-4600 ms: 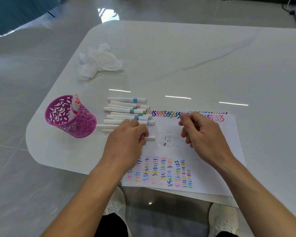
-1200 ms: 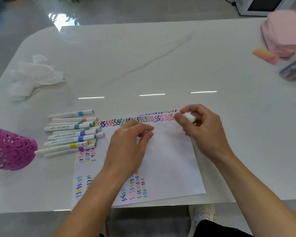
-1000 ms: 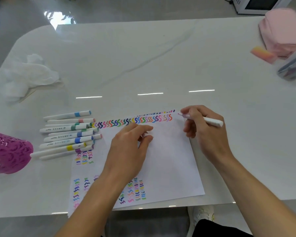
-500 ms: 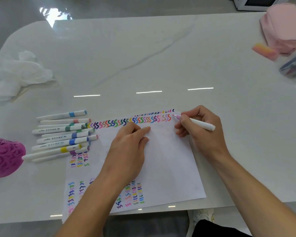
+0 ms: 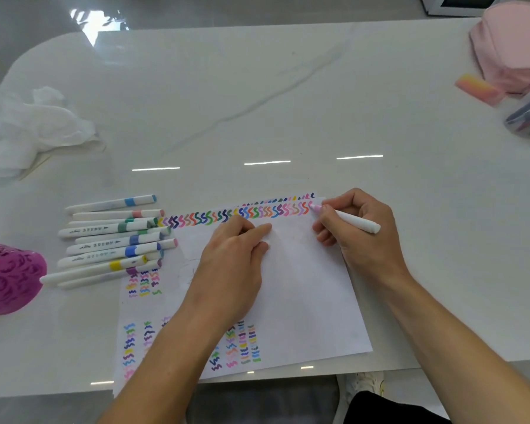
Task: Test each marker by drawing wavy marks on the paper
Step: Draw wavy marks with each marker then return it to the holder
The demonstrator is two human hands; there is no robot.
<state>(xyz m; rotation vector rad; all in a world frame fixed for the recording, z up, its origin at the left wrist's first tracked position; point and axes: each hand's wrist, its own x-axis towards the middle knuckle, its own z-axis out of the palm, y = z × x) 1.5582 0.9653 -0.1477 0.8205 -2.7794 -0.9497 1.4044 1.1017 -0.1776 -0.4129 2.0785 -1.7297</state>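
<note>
The right hand (image 5: 361,231) pinches a pink marker (image 5: 351,220), tip at the paper's (image 5: 303,295) far right corner, ending the wavy row (image 5: 236,214). The left hand (image 5: 233,261) lies flat, fingers together, pinning the sheet. Light strokes should keep the mark on the paper.

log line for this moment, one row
phase: drawing | right hand: marker, tip at row end | left hand: flat on paper | other markers: lying left
</note>
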